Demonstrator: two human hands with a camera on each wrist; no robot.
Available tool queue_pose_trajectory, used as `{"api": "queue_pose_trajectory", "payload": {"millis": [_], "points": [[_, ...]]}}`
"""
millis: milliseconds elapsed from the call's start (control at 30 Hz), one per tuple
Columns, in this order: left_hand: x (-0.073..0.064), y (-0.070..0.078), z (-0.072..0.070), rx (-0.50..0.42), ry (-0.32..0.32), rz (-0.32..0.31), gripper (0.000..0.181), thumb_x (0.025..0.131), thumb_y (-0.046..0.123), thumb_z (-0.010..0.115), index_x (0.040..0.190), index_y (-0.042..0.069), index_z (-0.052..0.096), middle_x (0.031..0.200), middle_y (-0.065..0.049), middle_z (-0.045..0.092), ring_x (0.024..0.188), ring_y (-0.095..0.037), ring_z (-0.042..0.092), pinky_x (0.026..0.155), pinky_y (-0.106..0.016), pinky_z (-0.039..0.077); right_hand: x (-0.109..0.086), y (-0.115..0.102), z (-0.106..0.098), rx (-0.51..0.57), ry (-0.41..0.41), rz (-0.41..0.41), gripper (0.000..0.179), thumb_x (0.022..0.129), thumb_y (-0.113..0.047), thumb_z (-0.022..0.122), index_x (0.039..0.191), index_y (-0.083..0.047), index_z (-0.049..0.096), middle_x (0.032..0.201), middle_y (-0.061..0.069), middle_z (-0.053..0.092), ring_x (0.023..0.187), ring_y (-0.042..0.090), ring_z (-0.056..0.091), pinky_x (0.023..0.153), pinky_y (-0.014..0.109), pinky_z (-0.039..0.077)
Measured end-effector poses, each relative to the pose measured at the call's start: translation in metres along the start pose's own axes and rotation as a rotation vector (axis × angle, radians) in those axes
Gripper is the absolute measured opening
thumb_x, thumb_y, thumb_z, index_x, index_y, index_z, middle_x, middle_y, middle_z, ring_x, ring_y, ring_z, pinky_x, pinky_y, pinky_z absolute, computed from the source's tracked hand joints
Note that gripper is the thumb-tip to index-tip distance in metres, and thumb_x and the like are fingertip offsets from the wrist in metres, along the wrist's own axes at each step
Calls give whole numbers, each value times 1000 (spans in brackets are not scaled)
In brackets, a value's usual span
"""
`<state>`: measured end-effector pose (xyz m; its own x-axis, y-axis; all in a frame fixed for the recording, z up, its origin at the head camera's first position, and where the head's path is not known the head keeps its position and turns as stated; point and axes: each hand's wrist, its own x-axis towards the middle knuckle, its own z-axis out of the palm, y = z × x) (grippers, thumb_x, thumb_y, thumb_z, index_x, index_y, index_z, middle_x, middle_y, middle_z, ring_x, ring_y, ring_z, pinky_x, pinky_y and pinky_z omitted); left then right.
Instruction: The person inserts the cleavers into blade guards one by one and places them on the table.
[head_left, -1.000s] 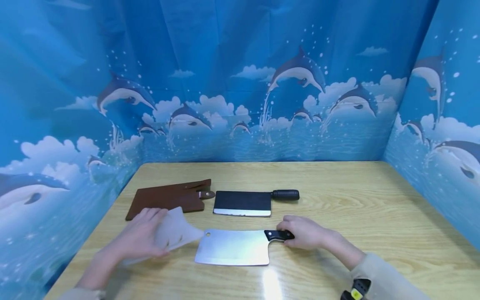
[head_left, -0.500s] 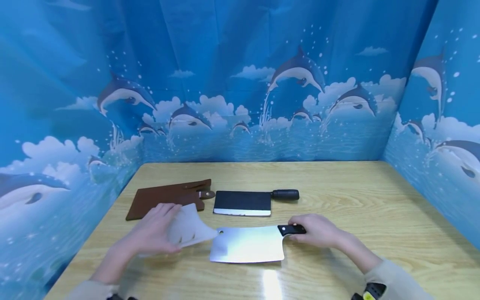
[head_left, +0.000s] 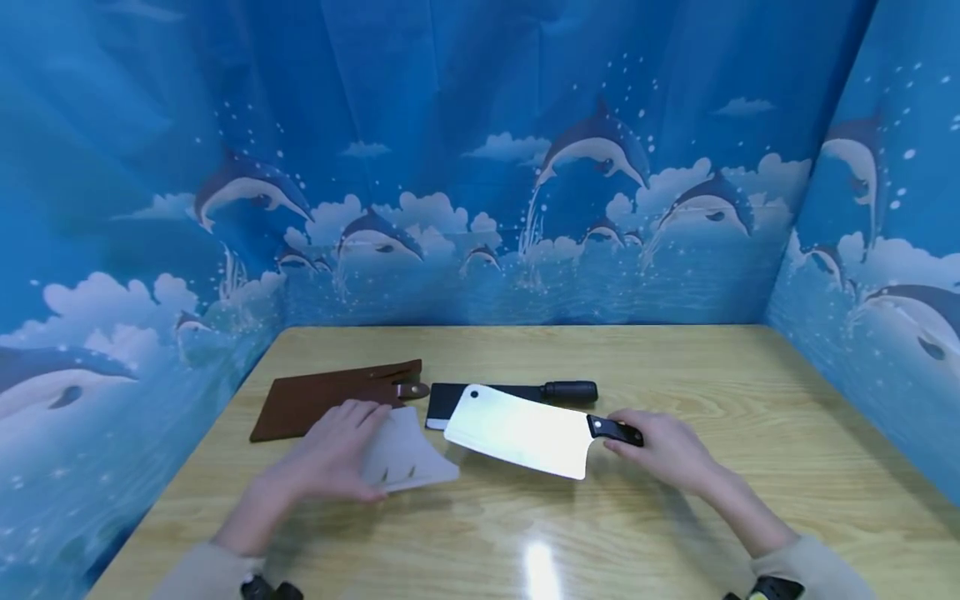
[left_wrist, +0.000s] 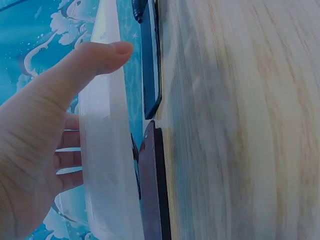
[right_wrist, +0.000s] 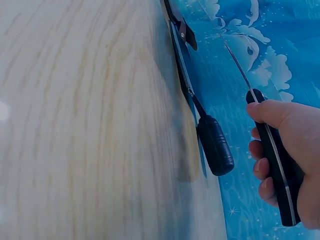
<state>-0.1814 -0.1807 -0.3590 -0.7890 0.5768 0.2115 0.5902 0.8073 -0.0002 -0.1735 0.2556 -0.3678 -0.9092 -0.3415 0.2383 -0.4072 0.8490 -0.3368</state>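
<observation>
My right hand grips the black handle of a silver cleaver. The cleaver is raised off the table, its broad blade pointing left with the holed corner uppermost. In my left hand is a translucent white plastic blade sheath, held between thumb and fingers. Seen from the left wrist, the thumb lies along the near side of the sheath, while the other fingers go behind it. The sheath's notched end faces the cleaver's tip, with a small gap between them.
Behind the raised blade lies a second cleaver with a dark blade and black handle, partly covered by it in the head view. A brown leather sheath lies at the back left. Dolphin-print curtains surround the wooden table.
The silver cleaver has been lifted from the table and has moved right and away from me, its tip end swinging upward. My left hand has carried the white sheath to the right.
</observation>
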Motion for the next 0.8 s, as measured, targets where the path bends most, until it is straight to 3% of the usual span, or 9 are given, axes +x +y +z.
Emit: {"api": "queue_pose_trajectory", "payload": {"millis": [267, 800], "points": [[10, 7, 0, 36, -4, 36, 106, 52, 59, 78, 133, -1, 45, 127, -15, 51, 115, -30, 46, 95, -50, 41, 3, -2, -4, 6, 60, 32, 28, 85, -33, 68, 105, -14, 67, 82, -4, 64, 57, 6, 44, 49, 24, 33], [17, 13, 3, 19, 6, 82, 106, 53, 63, 77, 134, 1, 45, 127, -13, 50, 116, -29, 46, 97, -49, 41, 6, -5, -2, -8, 67, 21, 27, 85, -33, 68, 104, -13, 67, 87, -2, 66, 61, 8, 47, 50, 26, 35]]}}
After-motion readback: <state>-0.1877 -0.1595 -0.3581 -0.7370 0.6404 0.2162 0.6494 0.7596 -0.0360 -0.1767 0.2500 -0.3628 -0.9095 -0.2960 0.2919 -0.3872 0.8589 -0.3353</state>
